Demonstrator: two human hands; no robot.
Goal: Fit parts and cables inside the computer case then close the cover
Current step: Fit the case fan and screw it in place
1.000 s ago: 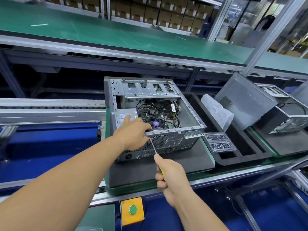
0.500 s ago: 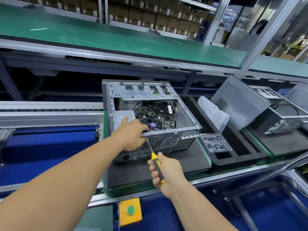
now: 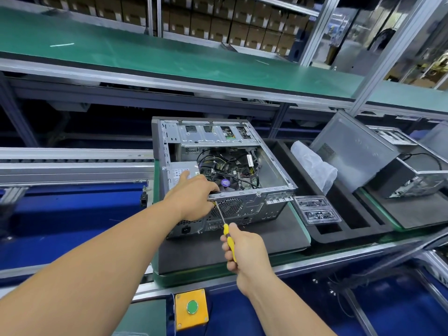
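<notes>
Open computer case (image 3: 271, 170) lies on its side on a dark foam mat (image 3: 278, 236), mid-frame, cover off, open side up. Inside: black cables (image 3: 218, 163) tangled over the board, fan w/ purple hub (image 3: 225, 183) near the front edge, silver power supply (image 3: 181, 172) at the left.

Left hand (image 3: 194, 200) is on the near top rim of the case, left of the rear fan grille (image 3: 229, 206). Its fingers curl down over the rim, thumb pointing into the case toward the power supply. What the fingertips pinch, if anything, is hidden behind the hand, so can't tell.

Right hand (image 3: 244, 251) is lower, in front of the case, fingers wrapped tight round the yellow handle of a screwdriver (image 3: 229, 241). Shaft angles up and left, tip meeting the case's rear panel right by the left hand's fingers.

To the right: black foam tray (image 3: 344, 214) w/ a clear plastic parts box (image 3: 316, 209) on its near-left corner and a clear plastic bag (image 3: 312, 166) further back. Beyond that, a grey side panel (image 3: 351, 151) leans against a second case (image 3: 412, 178).

Bottom centre, yellow box w/ a green button (image 3: 192, 307) on the frame below the tabletop. Green conveyor shelf (image 3: 169, 61) runs across above.
</notes>
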